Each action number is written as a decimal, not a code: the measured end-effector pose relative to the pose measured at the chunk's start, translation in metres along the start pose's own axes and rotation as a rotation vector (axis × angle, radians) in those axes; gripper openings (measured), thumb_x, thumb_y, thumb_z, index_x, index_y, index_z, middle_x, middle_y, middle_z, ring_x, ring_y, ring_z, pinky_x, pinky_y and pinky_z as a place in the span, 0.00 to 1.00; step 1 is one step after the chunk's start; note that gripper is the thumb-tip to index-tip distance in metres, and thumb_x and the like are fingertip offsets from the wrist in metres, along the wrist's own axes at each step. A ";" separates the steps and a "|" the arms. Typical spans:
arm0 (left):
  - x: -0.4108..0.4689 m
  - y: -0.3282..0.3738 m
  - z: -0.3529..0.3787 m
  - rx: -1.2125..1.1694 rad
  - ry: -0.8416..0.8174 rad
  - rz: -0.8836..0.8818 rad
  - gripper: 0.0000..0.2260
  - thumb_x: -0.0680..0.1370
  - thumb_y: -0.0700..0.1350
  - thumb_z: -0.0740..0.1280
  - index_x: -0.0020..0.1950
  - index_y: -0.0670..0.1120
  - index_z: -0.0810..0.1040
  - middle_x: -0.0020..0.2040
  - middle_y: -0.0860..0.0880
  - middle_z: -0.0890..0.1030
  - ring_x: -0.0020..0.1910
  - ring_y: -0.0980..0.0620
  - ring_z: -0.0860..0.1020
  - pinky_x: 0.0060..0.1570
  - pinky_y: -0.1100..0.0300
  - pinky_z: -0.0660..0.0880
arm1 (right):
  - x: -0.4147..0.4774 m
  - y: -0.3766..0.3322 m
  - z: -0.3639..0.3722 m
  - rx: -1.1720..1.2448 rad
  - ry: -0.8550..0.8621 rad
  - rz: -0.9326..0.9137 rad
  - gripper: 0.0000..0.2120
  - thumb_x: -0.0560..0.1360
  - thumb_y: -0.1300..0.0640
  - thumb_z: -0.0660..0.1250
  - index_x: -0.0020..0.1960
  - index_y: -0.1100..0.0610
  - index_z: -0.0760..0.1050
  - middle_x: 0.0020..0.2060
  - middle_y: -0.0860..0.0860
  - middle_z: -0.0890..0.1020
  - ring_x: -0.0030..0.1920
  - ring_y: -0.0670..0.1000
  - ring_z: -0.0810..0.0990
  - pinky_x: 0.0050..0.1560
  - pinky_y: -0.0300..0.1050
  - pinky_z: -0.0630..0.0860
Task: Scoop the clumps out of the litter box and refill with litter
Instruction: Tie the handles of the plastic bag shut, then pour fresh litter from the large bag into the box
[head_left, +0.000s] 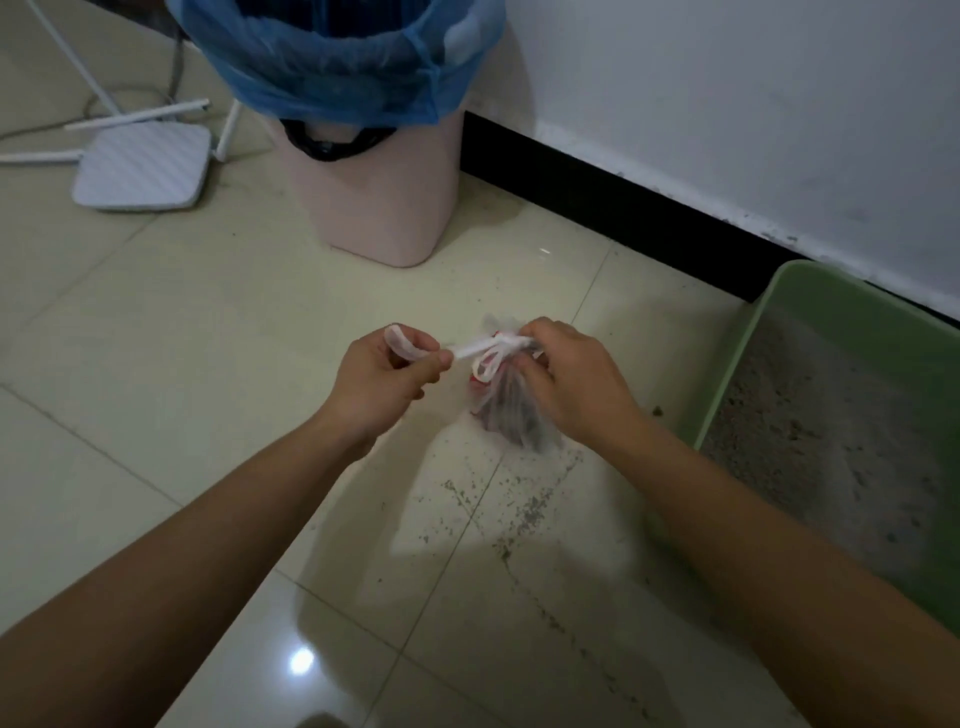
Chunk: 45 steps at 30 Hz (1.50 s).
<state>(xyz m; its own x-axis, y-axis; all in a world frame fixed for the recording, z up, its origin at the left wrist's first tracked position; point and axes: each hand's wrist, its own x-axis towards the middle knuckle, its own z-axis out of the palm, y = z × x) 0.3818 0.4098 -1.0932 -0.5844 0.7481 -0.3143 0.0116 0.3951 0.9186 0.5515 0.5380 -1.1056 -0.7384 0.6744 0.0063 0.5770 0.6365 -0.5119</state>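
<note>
Green plastic litter box (815, 306) sits over on the right, pushed up near the black baseboard (623, 208), with grey litter (831, 452) spread across the bottom of it. Out in the middle, both hands are busy on a small see-through plastic bag (511, 415) with dark stuff bunched in the bottom. The left hand (382, 382) is curled up tight, pinching one white bag handle (475, 349) pulled out sideways, and a loop of it pokes up above the fist. The right hand (571, 379) has its fingers closed round the neck of the bag, right where the handles cross into a knot. The bag hangs between the hands, just left of the box; can't tell if its bottom touches the floor (156, 322) or not. Loose litter grains (519, 509) are scattered over the glossy beige tiles under and in front of the bag. Farther back there's a pink bin (374, 197) with a blue liner (337, 62) folded over its rim and something black hanging under that. Left of the bin, a white router (143, 166) lies flat on the floor with its antennas sticking out.
</note>
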 end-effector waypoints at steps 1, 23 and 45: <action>0.001 0.012 -0.006 -0.006 0.018 0.043 0.05 0.74 0.44 0.73 0.46 0.44 0.80 0.42 0.44 0.83 0.42 0.48 0.81 0.43 0.54 0.79 | 0.007 -0.006 -0.011 0.005 0.047 -0.013 0.07 0.82 0.48 0.61 0.56 0.51 0.72 0.45 0.48 0.77 0.39 0.46 0.75 0.36 0.39 0.70; 0.120 0.122 -0.100 0.984 0.537 0.747 0.18 0.83 0.53 0.52 0.54 0.42 0.77 0.53 0.40 0.78 0.64 0.38 0.70 0.72 0.39 0.52 | 0.237 -0.194 -0.178 0.635 0.725 -0.153 0.04 0.80 0.54 0.65 0.49 0.54 0.72 0.40 0.46 0.78 0.40 0.42 0.78 0.48 0.46 0.79; 0.106 0.082 -0.089 0.833 0.686 0.783 0.24 0.84 0.51 0.55 0.77 0.41 0.59 0.77 0.36 0.55 0.77 0.38 0.53 0.73 0.40 0.52 | 0.154 -0.059 -0.074 -0.133 0.486 -0.208 0.25 0.83 0.46 0.57 0.76 0.57 0.64 0.76 0.59 0.63 0.74 0.57 0.63 0.72 0.49 0.60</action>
<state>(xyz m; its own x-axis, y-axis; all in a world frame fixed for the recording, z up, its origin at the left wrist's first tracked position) 0.2484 0.4737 -1.0299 -0.4805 0.6051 0.6348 0.8752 0.3766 0.3035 0.4294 0.6315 -1.0107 -0.6130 0.6048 0.5084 0.4988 0.7952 -0.3448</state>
